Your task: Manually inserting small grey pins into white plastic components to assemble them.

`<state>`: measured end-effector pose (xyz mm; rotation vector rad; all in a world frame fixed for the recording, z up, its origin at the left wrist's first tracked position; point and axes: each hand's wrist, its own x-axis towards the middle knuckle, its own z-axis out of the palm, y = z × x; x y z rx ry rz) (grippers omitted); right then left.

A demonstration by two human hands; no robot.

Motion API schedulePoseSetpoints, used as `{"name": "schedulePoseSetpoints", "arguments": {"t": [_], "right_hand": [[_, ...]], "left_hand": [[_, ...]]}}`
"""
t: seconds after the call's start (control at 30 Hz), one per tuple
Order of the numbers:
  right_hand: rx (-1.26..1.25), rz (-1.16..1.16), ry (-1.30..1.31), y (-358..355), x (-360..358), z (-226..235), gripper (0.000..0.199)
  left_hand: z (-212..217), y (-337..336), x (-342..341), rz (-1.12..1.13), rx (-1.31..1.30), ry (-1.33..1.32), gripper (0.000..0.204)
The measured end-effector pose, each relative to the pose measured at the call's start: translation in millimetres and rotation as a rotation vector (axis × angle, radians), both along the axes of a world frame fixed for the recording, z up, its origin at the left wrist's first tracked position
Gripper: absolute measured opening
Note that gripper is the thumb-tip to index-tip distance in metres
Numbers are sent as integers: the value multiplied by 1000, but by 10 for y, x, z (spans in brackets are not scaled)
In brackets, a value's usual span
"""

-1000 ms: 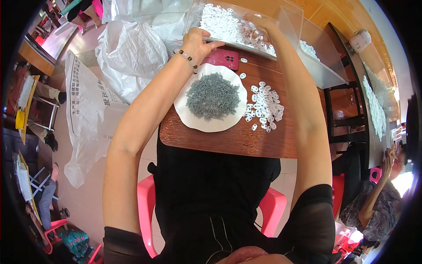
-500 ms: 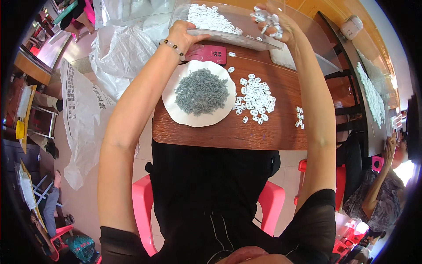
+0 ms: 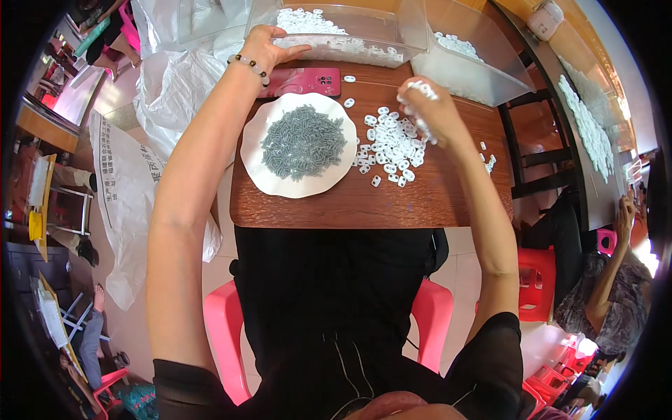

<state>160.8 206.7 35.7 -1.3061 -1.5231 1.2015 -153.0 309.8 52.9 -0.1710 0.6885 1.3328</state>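
My right hand [image 3: 435, 115] is curled around a handful of small white two-hole plastic pieces [image 3: 424, 89], some poking out between the fingers. It hangs over the right side of a loose pile of the same pieces [image 3: 393, 143] on the wooden table [image 3: 336, 210]. At the far left, my left hand [image 3: 262, 50] grips the near wall of a clear plastic bin [image 3: 371, 52] holding more white pieces; its thumb lies outside and some fingers are hidden. Left of the pile, a white wavy-edged plate [image 3: 253, 164] bears a heap of small grey rods [image 3: 304, 140].
A pink phone [image 3: 301, 80] lies between plate and bin. Another clear bin [image 3: 462, 77] with white pieces stands at the back right. A few stray pieces [image 3: 490, 164] lie near the table's right edge. White plastic sacks [image 3: 171, 91] hang at the left; a person sits far right.
My right hand has come down from above the bin toward the pile, still holding white pieces. The bin now sits lower behind the phone, with my left hand still at its wall.
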Motion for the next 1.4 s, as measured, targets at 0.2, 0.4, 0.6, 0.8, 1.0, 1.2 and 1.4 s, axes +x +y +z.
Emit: {"name": "schedulePoseSetpoints", "arguments": {"t": [0.2,0.4,0.6,0.8,1.0,1.2,1.4], "right_hand": [[533,-55,-517,-160,-145,-357,26],[587,-9,-636,-229,-127,-372,29],[501,84,-635,-318,-116,-325,44],[488,221,-521,-281,20,-302,58],[383,266,-510,-231,68,-195,71],[359,335,-555,-148,61,-141,76],[386,271,-482,-65,35,-139,49]], "left_hand": [[10,-42,45,6,23,-17,62],[-12,-38,15,-29,69,1,60],[-53,-4,-17,-29,73,11,59],[-18,-12,-9,-56,55,-14,59],[52,-18,27,-11,14,23,65],[20,120,-75,-64,28,40,62],[98,205,-92,-46,-99,-31,72]]}}
